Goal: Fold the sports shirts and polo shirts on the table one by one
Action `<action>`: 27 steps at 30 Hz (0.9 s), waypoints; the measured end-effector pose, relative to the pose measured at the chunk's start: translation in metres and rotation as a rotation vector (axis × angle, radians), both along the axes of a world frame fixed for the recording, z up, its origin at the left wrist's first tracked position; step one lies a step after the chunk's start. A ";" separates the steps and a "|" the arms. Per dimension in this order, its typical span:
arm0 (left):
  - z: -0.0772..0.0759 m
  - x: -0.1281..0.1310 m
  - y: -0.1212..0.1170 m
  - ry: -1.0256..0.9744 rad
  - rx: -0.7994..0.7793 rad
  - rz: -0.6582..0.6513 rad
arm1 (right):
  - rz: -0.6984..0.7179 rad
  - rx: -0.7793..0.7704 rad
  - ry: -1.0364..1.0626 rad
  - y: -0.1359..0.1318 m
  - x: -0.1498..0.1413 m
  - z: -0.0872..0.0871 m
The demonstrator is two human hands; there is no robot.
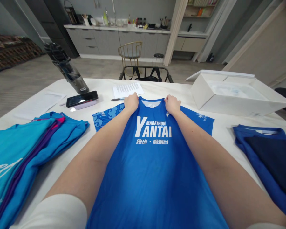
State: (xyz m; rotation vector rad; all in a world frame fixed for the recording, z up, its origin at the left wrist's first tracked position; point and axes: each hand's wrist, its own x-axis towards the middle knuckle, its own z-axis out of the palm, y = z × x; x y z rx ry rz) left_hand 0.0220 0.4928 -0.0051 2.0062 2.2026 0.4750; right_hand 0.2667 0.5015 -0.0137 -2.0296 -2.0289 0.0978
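Note:
A blue T-shirt [152, 171] with white "MARATHON YANTAI" lettering lies spread front side up on the white table, its collar at the far end and its patterned sleeves out to both sides. At the left end of the collar, my left hand [131, 102] is closed on the shoulder fabric. My right hand [173, 104] pinches the other shoulder beside the neckline. Both arms reach forward over the shirt and cover part of its sides. The fingertips are partly hidden behind the knuckles.
Folded teal and blue clothes [26, 143] lie at left, dark blue folded clothes [271, 159] at right. Beyond are a phone [82, 99], a dark bottle [71, 74], a printed sheet [130, 89], a pen [118, 99] and an open white box [235, 95]. A chair [145, 71] stands behind the table.

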 end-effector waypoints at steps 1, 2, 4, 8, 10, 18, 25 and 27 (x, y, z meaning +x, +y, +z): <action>0.000 0.002 -0.003 -0.004 0.008 0.006 | -0.004 0.001 0.015 -0.002 -0.003 0.001; 0.000 0.005 -0.007 -0.005 0.021 0.004 | -0.006 0.006 0.028 -0.005 -0.006 0.002; -0.002 0.008 -0.021 0.001 0.057 -0.025 | -0.003 0.039 0.048 -0.018 -0.010 0.004; -0.011 0.001 -0.060 0.045 0.094 -0.150 | -0.013 0.025 0.065 -0.052 0.001 0.005; -0.017 -0.011 -0.075 0.058 0.025 -0.156 | -0.081 -0.083 0.074 -0.069 0.017 0.002; -0.027 -0.046 -0.081 0.085 -0.168 -0.093 | -0.214 -0.245 -0.020 -0.116 0.088 -0.012; -0.007 -0.014 -0.114 0.213 0.069 -0.175 | -0.186 -0.180 -0.109 -0.136 0.080 -0.001; -0.006 0.005 -0.133 0.213 0.066 -0.241 | -0.057 -0.051 -0.153 -0.152 0.057 0.001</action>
